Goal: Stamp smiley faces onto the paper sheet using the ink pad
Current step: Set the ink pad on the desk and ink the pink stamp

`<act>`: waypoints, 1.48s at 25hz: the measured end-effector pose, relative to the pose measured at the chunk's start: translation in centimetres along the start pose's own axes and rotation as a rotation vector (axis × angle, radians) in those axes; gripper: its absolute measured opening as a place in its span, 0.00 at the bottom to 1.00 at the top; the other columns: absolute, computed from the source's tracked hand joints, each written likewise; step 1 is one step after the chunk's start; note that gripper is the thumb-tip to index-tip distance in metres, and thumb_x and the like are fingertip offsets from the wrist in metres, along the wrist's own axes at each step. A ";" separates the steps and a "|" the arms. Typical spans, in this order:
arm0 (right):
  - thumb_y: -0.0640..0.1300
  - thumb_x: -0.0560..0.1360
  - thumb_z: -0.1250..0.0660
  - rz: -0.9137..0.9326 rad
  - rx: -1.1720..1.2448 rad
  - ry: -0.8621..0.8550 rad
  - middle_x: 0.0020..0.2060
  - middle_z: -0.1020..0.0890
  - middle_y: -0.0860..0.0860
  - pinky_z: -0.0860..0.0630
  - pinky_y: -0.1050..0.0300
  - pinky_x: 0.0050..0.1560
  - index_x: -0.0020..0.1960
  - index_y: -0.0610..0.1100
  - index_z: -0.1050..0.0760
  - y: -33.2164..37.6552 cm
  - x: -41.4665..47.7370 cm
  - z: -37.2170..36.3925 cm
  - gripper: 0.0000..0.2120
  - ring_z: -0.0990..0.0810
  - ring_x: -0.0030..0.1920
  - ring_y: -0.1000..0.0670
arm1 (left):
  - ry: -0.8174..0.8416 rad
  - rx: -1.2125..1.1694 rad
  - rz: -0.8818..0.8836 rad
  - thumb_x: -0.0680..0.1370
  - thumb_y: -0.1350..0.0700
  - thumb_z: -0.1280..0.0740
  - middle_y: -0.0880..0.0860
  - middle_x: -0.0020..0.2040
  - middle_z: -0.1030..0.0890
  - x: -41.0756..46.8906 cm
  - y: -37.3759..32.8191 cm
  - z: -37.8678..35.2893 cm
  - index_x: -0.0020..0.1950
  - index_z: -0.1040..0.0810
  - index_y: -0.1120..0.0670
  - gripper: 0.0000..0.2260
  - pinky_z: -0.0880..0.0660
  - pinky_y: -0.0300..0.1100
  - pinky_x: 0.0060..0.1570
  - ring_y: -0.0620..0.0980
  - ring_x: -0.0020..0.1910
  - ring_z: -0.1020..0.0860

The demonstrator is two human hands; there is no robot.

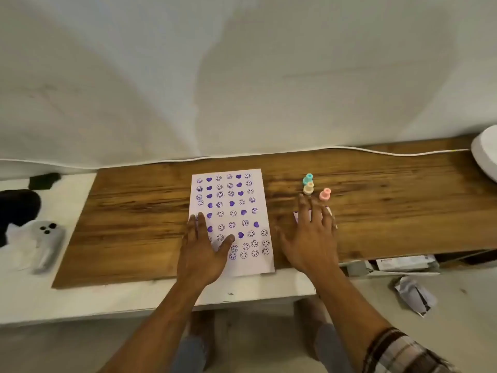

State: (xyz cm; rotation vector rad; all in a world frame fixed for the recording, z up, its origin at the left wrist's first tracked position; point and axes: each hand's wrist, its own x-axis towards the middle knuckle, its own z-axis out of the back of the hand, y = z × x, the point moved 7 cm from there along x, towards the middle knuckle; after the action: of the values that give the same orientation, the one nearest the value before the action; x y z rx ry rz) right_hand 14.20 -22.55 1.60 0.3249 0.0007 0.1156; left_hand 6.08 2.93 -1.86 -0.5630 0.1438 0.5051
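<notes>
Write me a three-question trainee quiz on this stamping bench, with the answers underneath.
1. True or false: the left hand rests flat on the paper sheet.
2. Multiple choice: how many small stamps stand on the wooden board beyond the right hand? A) one B) three C) five
3. Fill in: besides smiley faces, the sheet carries solid purple ____.

Key
1. True; its palm and fingers cover the sheet's lower left part.
2. B: the teal stamp, the cream stamp and the pink stamp. The right hand is open and holds none of them.
3. Hearts.
</notes>
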 end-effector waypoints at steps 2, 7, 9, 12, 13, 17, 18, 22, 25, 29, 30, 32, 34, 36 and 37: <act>0.73 0.76 0.39 -0.118 0.047 0.005 0.82 0.37 0.40 0.40 0.32 0.79 0.84 0.50 0.50 -1.4 0.1 -0.5 0.46 0.40 0.81 0.34 | -0.051 -0.003 0.006 0.71 0.25 0.48 0.54 0.86 0.55 0.3 -0.3 -0.4 0.84 0.58 0.53 0.51 0.51 0.52 0.82 0.54 0.85 0.55; 0.74 0.74 0.36 -0.257 0.103 -0.037 0.81 0.37 0.38 0.35 0.33 0.77 0.84 0.48 0.52 -3.7 -0.4 -0.4 0.50 0.37 0.79 0.34 | -0.069 -0.026 0.010 0.73 0.28 0.46 0.56 0.86 0.53 0.4 -2.5 -1.3 0.84 0.57 0.56 0.49 0.54 0.53 0.82 0.56 0.85 0.53; 0.73 0.73 0.34 -0.286 0.119 -0.037 0.80 0.35 0.39 0.33 0.35 0.75 0.83 0.47 0.52 -4.3 -0.3 -0.2 0.52 0.35 0.78 0.35 | -0.125 0.002 -0.030 0.74 0.28 0.45 0.56 0.86 0.51 0.2 -3.7 -1.2 0.84 0.54 0.55 0.48 0.55 0.53 0.82 0.56 0.85 0.52; 0.70 0.73 0.29 -0.290 0.160 -0.038 0.78 0.30 0.42 0.29 0.41 0.73 0.83 0.46 0.50 -4.6 -0.4 -0.5 0.52 0.32 0.76 0.38 | -0.174 -0.070 -0.113 0.76 0.34 0.36 0.55 0.85 0.44 -1.1 -5.8 -2.0 0.84 0.46 0.54 0.43 0.53 0.55 0.82 0.56 0.84 0.47; 0.69 0.73 0.28 -0.290 0.177 -0.033 0.78 0.30 0.43 0.30 0.42 0.74 0.83 0.46 0.50 -4.7 -0.4 -0.6 0.51 0.32 0.76 0.39 | -0.176 -0.104 -0.140 0.77 0.37 0.33 0.54 0.85 0.42 -1.4 -6.4 -2.3 0.83 0.44 0.54 0.41 0.50 0.56 0.82 0.56 0.84 0.46; 0.67 0.73 0.27 -0.300 0.204 -0.023 0.77 0.29 0.46 0.33 0.42 0.76 0.83 0.48 0.47 -5.1 0.2 -0.3 0.50 0.31 0.76 0.40 | -0.171 -0.171 -0.201 0.77 0.44 0.28 0.52 0.84 0.39 -0.3 -8.6 -2.4 0.82 0.39 0.51 0.37 0.39 0.60 0.79 0.55 0.82 0.40; 0.66 0.73 0.26 -0.310 0.231 -0.035 0.77 0.28 0.46 0.33 0.41 0.75 0.83 0.48 0.46 -5.2 0.5 0.0 0.49 0.31 0.75 0.40 | -0.166 -0.173 -0.209 0.77 0.44 0.28 0.52 0.83 0.38 0.1 -8.9 -2.3 0.81 0.38 0.51 0.36 0.37 0.60 0.78 0.55 0.82 0.40; 0.66 0.72 0.25 -0.357 0.287 -0.139 0.76 0.29 0.44 0.32 0.40 0.74 0.81 0.45 0.42 -6.3 1.6 2.2 0.48 0.32 0.75 0.40 | -0.163 -0.147 -0.251 0.77 0.44 0.28 0.52 0.82 0.35 0.6 -9.6 -2.7 0.80 0.35 0.51 0.34 0.35 0.59 0.76 0.57 0.81 0.36; 0.66 0.73 0.26 -0.462 0.211 -0.183 0.79 0.33 0.41 0.35 0.39 0.76 0.83 0.42 0.45 -9.2 2.0 3.5 0.51 0.37 0.79 0.38 | -0.121 -0.117 -0.279 0.77 0.42 0.29 0.52 0.82 0.35 0.3 -10.4 -4.1 0.80 0.35 0.50 0.33 0.39 0.56 0.76 0.57 0.81 0.37; 0.68 0.73 0.27 -0.545 0.095 -0.176 0.79 0.35 0.39 0.36 0.35 0.76 0.81 0.42 0.41 -12.0 2.2 3.7 0.49 0.39 0.79 0.35 | -0.078 -0.057 -0.338 0.77 0.39 0.33 0.50 0.83 0.37 0.0 -11.6 -5.9 0.79 0.35 0.47 0.32 0.43 0.52 0.75 0.58 0.82 0.41; 0.68 0.73 0.27 -0.558 0.085 -0.173 0.79 0.35 0.39 0.36 0.35 0.76 0.81 0.42 0.41 -12.4 2.2 3.6 0.49 0.39 0.79 0.35 | -0.066 -0.054 -0.350 0.77 0.38 0.34 0.50 0.83 0.38 -0.1 -12.1 -6.3 0.79 0.35 0.47 0.32 0.44 0.52 0.75 0.58 0.83 0.42; 0.68 0.73 0.27 -0.575 0.061 -0.156 0.79 0.36 0.38 0.36 0.35 0.76 0.81 0.42 0.42 -13.0 2.3 3.2 0.49 0.39 0.79 0.35 | -0.060 -0.040 -0.395 0.76 0.36 0.35 0.50 0.82 0.37 -0.3 -13.4 -6.8 0.78 0.36 0.46 0.32 0.46 0.50 0.74 0.57 0.82 0.42; 0.69 0.73 0.29 -0.568 0.040 -0.126 0.79 0.36 0.39 0.35 0.36 0.75 0.82 0.42 0.42 -13.4 2.3 2.8 0.50 0.39 0.79 0.36 | -0.078 -0.003 -0.450 0.74 0.35 0.33 0.51 0.81 0.35 -0.5 -14.8 -7.1 0.77 0.36 0.47 0.35 0.49 0.49 0.74 0.53 0.81 0.44; 0.71 0.72 0.29 -0.559 0.026 -0.104 0.79 0.36 0.39 0.35 0.36 0.75 0.82 0.42 0.42 -13.7 2.4 2.3 0.50 0.39 0.79 0.36 | -0.071 0.035 -0.484 0.73 0.35 0.31 0.52 0.81 0.35 -0.3 -16.0 -7.4 0.79 0.35 0.49 0.37 0.53 0.48 0.76 0.50 0.80 0.45; 0.71 0.72 0.30 -0.558 0.023 -0.095 0.79 0.36 0.39 0.35 0.35 0.74 0.82 0.42 0.41 -13.9 2.5 2.1 0.51 0.39 0.78 0.36 | -0.063 0.049 -0.491 0.73 0.35 0.31 0.52 0.81 0.35 -0.2 -16.4 -7.7 0.79 0.35 0.50 0.38 0.55 0.47 0.77 0.51 0.81 0.44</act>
State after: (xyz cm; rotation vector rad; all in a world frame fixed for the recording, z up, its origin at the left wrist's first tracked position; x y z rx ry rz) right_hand 18.28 -36.05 -0.81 0.3428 -0.0014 -0.4535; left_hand 14.12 -13.29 -0.46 -0.5114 -0.0441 0.0418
